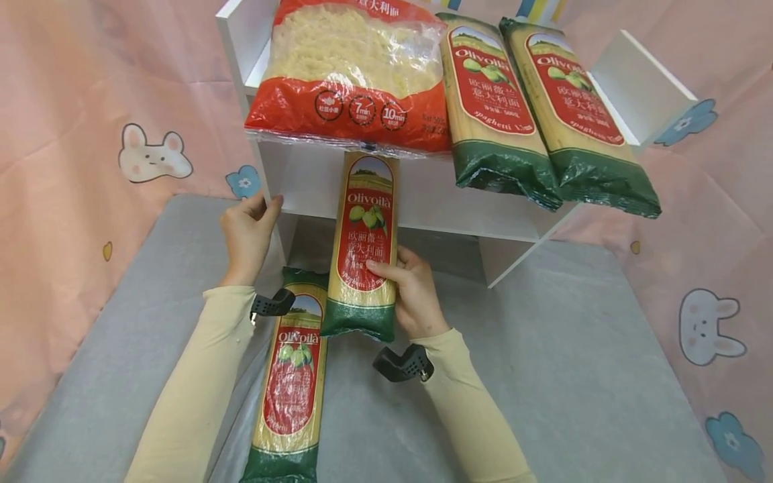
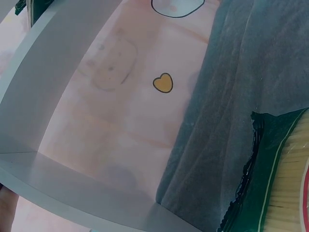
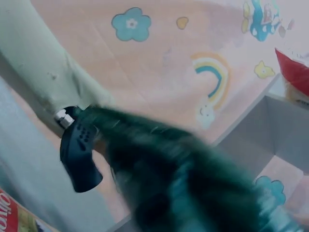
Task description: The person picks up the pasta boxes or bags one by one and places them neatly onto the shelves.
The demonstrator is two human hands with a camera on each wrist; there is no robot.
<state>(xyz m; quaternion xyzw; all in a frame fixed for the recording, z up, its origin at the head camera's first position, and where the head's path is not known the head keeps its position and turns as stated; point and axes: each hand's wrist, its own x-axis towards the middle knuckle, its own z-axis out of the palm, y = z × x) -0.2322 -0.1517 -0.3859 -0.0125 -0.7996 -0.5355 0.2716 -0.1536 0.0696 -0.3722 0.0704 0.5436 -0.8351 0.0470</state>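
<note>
My right hand (image 1: 417, 295) grips a pack of spaghetti (image 1: 365, 228) by its right side, thumb across the front. The pack is upright, its upper end within the middle opening of the white shelf (image 1: 423, 201) and partly hidden by a red pasta bag. Blurred in the right wrist view, the pack's green end (image 3: 164, 159) fills the lower middle. My left hand (image 1: 249, 235) holds the front edge of the shelf's left side panel, thumb and fingers around it. A second spaghetti pack (image 1: 292, 389) lies on the grey cloth below, between my forearms.
On the top shelf lie the red bag of pasta (image 1: 356, 74) and two more spaghetti packs, one in the middle (image 1: 495, 100) and one at right (image 1: 580, 114); their ends overhang the front edge. Grey cloth (image 1: 574, 376) covers the table. A pink printed curtain (image 1: 90, 80) hangs behind.
</note>
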